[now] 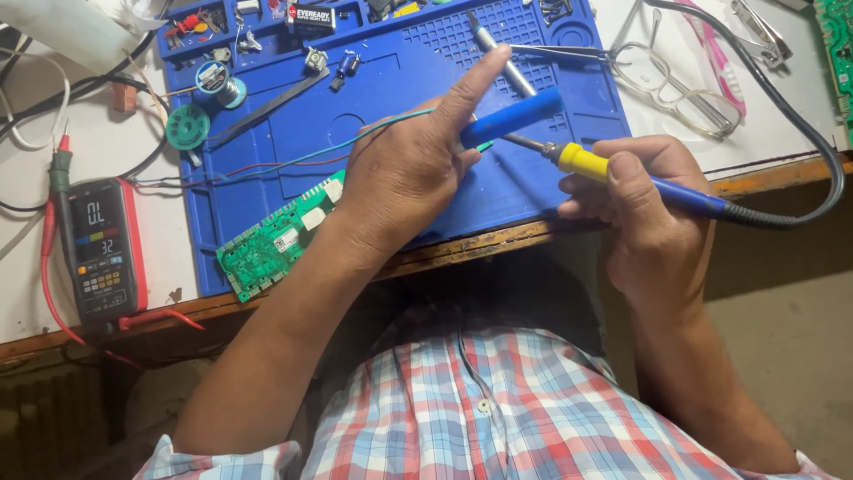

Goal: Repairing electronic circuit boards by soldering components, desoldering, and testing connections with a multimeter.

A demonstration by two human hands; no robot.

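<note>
Soldering iron (622, 178), blue handle with yellow collar, grasped pen-fashion in the fingers of the right hand (644, 200) at the near edge of the surface (782, 133); its dark cable (800, 124) loops away to the far right. Blue cylindrical tool (511, 118), clasped in the left hand (409, 169), index finger extended, just left of the iron's tip. Green circuit board (275, 238), beneath the left wrist on the blue work mat (400, 80). Multimeter (99, 249), near left, red leads attached. Solder spools (203, 105), far left on the mat. Spectacles (680, 89), far right. Small parts, far mat trays.
</note>
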